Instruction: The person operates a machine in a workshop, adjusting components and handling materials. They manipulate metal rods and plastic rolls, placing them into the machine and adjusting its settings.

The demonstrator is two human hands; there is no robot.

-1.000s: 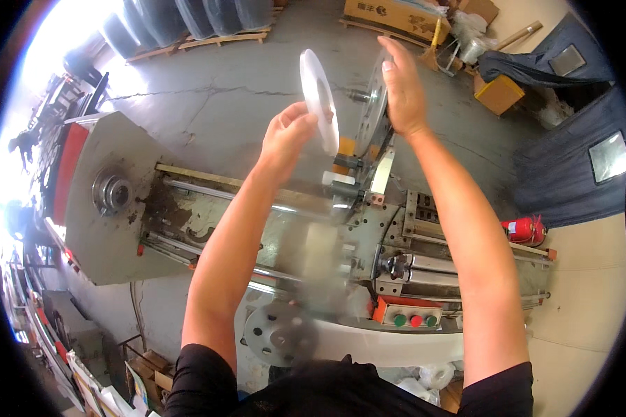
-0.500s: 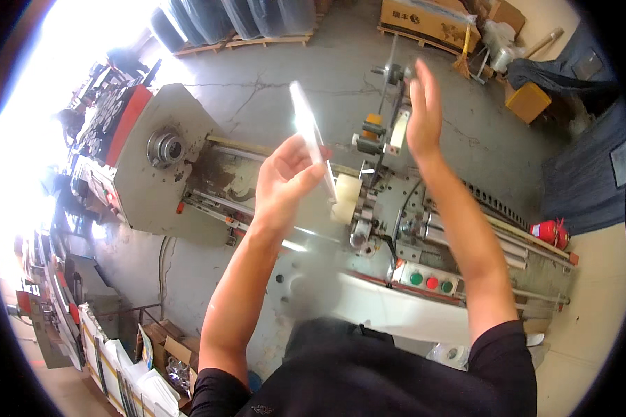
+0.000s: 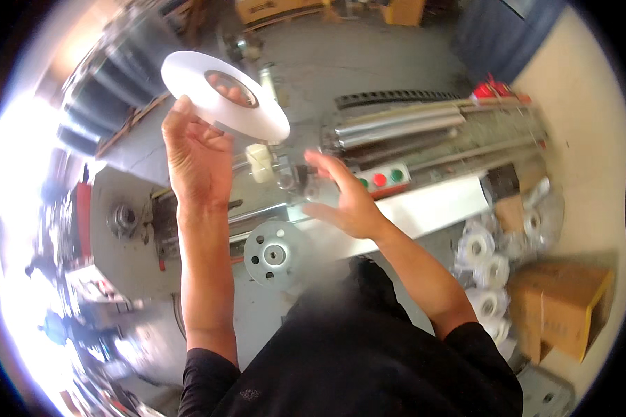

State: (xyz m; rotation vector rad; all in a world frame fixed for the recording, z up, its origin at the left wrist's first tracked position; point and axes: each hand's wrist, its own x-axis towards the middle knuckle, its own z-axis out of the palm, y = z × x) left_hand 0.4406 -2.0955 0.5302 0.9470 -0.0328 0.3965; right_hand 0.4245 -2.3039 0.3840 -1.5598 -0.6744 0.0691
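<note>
My left hand [image 3: 198, 156] grips the flat white tape-roll disc [image 3: 222, 94] at its 7 o'clock rim; my open right hand [image 3: 344, 201] should steady it squarely.

A flat white disc-shaped roll [image 3: 224, 94], wide and thin with a round core opening near its middle, is held raised in the air above the machine [image 3: 410, 132]. It is tilted, its broad face turned upward and toward the right. Its lower left rim is gripped by the fingers [image 3: 181, 111] of the left hand [image 3: 198, 156].
</note>
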